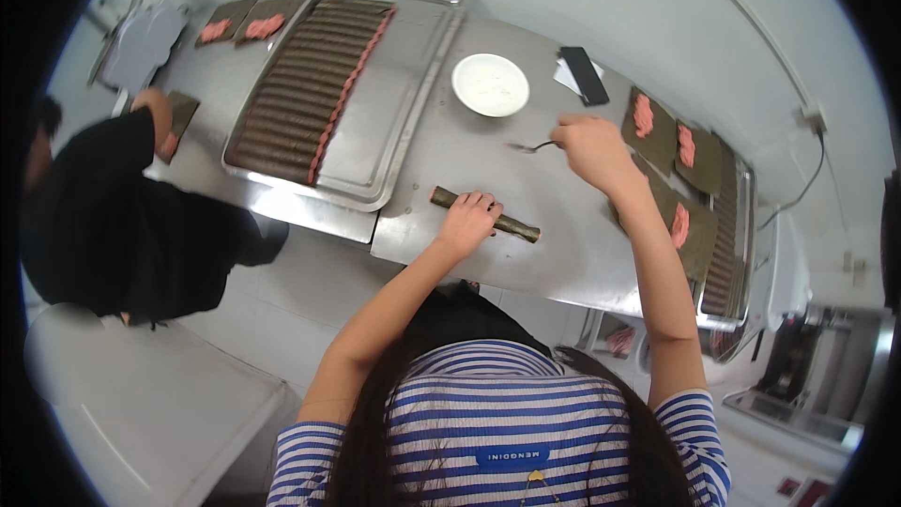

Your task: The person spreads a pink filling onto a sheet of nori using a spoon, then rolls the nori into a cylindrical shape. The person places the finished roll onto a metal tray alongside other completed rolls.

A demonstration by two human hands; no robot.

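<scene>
My left hand (469,222) lies over a dark green seaweed roll (519,228) on the steel table, its fingers curled round the middle. Pink filling shows at the roll's left end. Raised over the table, my right hand (591,150) grips a small metal utensil (533,147). Its blurred head looks like a fork or spoon and points left. Just beyond it stands a white bowl (491,85) with something white inside. Right of my right forearm lie several seaweed sheets (699,183), topped with strips of pink paste (643,115).
A large steel tray (399,145) on the left holds rows of finished rolls (310,84). Another tray (741,235) with rolls sits at the right edge. A black phone (585,75) lies by the wall. At the far left, a co-worker in black (122,216) reaches towards a seaweed sheet.
</scene>
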